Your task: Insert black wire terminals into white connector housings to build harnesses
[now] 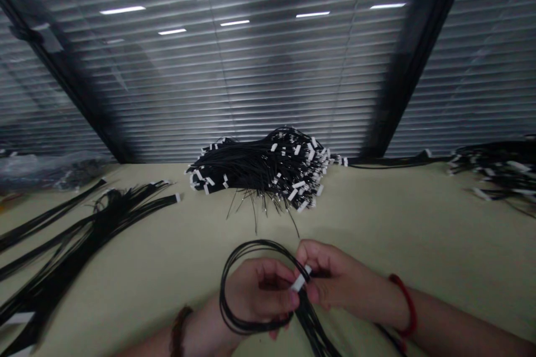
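A bundle of thin black wires (260, 244) is bent into a loop in front of me, and its loose length runs down past the bottom edge. A small white connector (300, 279) sits where the wires meet. My left hand (263, 293) reaches through the loop, thumb and fingers pinched on the white connector's lower end. My right hand (330, 276) is closed on the wires just beside the connector's upper end. Parts of the fingers hide how the wires enter the connector.
A large pile of black wires with white connectors (259, 164) lies against the window blinds (268, 83). More long black wires (96, 228) spread over the pale table (188, 251) at left. Another wire heap (498, 167) and clear plastic bags (54, 170) flank the edges.
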`<state>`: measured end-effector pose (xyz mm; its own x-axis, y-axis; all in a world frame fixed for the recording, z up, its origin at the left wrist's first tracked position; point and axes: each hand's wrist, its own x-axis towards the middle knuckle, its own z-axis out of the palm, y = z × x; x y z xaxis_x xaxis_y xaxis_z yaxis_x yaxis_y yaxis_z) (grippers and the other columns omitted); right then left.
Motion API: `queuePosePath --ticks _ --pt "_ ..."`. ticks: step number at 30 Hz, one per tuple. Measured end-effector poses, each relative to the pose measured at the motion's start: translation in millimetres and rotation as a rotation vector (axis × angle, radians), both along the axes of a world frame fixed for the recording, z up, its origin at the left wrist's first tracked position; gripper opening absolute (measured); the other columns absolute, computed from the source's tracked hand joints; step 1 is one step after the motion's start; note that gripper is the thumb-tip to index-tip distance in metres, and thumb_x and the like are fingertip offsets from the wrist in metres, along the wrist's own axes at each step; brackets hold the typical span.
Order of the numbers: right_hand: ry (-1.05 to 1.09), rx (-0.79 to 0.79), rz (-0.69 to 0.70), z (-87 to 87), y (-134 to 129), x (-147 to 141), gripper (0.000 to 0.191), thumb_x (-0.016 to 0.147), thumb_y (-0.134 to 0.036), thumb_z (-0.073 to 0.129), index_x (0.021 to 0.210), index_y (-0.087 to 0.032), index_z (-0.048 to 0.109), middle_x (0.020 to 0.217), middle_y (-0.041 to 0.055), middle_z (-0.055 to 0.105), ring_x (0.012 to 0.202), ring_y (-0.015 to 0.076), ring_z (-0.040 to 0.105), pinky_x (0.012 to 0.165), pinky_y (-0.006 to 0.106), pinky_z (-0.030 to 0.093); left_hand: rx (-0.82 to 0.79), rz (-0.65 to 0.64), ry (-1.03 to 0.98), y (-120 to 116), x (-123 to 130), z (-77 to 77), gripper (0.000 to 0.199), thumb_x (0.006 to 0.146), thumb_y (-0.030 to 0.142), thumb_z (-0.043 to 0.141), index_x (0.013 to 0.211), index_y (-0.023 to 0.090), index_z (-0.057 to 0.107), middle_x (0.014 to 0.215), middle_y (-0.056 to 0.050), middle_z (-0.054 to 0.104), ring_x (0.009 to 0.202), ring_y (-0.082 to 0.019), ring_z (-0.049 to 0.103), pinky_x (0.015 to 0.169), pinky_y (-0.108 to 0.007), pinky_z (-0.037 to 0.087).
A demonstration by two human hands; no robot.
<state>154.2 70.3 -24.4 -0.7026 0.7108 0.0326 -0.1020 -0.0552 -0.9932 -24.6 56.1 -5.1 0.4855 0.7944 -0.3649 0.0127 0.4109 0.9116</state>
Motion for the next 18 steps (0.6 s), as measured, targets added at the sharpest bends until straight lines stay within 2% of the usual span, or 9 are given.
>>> queuePosePath --ticks 5,8,10,13,15,16,17,18 --pt "-0.061 0.008 -0.032 5.7 -10 -7 0.04 0.071 -0.043 0.069 0.077 -0.017 0.039 0.061 -0.006 0.047 0.051 0.0046 0.04 0.047 0.017 0.028 0.023 0.002 0.009 -3 1 0.8 0.045 0.052 0.052 0.076 0.069 0.014 0.06 0.046 0.003 0.057 0.031 -0.006 0.043 0.028 -0.018 0.029" --pt "-0.096 0.047 -0.036 10.8 -14 -9 0.043 0.071 -0.051 0.066 0.079 -0.017 0.04 0.065 -0.0041 0.049 0.056 0.0064 0.043 0.05 0.019 0.032 0.039 0.05 0.022 -7 -1 -0.9 0.035 0.06 0.046 0.074 0.066 0.016 0.057 0.041 0.007 0.049 0.031 -0.004 0.038 0.029 -0.016 0.023" --pt "-0.139 0.111 -0.061 19.3 -13 -6 0.047 0.068 -0.054 0.067 0.083 -0.017 0.043 0.071 -0.0015 0.051 0.061 0.0095 0.046 0.053 0.021 0.036 0.054 0.072 0.002 -8 -2 -2.5 0.031 0.065 0.044 0.072 0.072 0.016 0.06 0.045 0.008 0.048 0.033 -0.003 0.034 0.031 -0.015 0.022" --pt "-0.225 0.274 -0.276 43.0 -13 3 0.05 0.066 -0.042 0.073 0.101 -0.02 0.045 0.091 0.0048 0.053 0.081 0.0168 0.049 0.066 0.028 0.04 0.084 0.109 -0.066 -8 -3 -3.7 0.03 0.071 0.04 0.069 0.09 0.017 0.064 0.055 0.007 0.05 0.037 -0.002 0.031 0.033 -0.015 0.021" --pt "-0.319 0.44 -0.442 60.8 -19 11 0.03 0.075 -0.029 0.066 0.099 -0.023 0.048 0.092 0.0049 0.052 0.084 0.0174 0.047 0.069 0.03 0.037 0.079 0.176 -0.077 -8 -2 -2.4 0.032 0.073 0.037 0.068 0.099 0.019 0.064 0.056 0.007 0.048 0.036 -0.001 0.031 0.033 -0.014 0.02" --pt "-0.395 0.548 -0.471 67.6 -25 16 0.013 0.079 -0.026 0.059 0.088 -0.023 0.051 0.084 0.0041 0.054 0.078 0.0165 0.048 0.066 0.029 0.037 0.065 0.22 -0.063 -7 -1 -1.1 0.033 0.073 0.036 0.068 0.102 0.02 0.064 0.056 0.007 0.048 0.036 -0.001 0.033 0.033 -0.014 0.02" --pt "-0.515 0.691 -0.432 71.9 -32 20 0.004 0.082 -0.024 0.054 0.078 -0.024 0.052 0.074 0.0034 0.055 0.067 0.0151 0.049 0.058 0.028 0.036 0.051 0.263 -0.047 -7 -1 0.5 0.035 0.073 0.036 0.068 0.103 0.02 0.064 0.057 0.007 0.048 0.036 -0.001 0.036 0.033 -0.014 0.022" --pt "-0.65 0.839 -0.356 73.4 -39 24 0.015 0.082 -0.025 0.051 0.068 -0.023 0.052 0.061 0.0027 0.054 0.054 0.0135 0.046 0.049 0.028 0.032 0.044 0.307 -0.038 -6 0 2.1 0.035 0.072 0.035 0.069 0.104 0.021 0.064 0.058 0.006 0.049 0.037 -0.002 0.038 0.034 -0.013 0.023"
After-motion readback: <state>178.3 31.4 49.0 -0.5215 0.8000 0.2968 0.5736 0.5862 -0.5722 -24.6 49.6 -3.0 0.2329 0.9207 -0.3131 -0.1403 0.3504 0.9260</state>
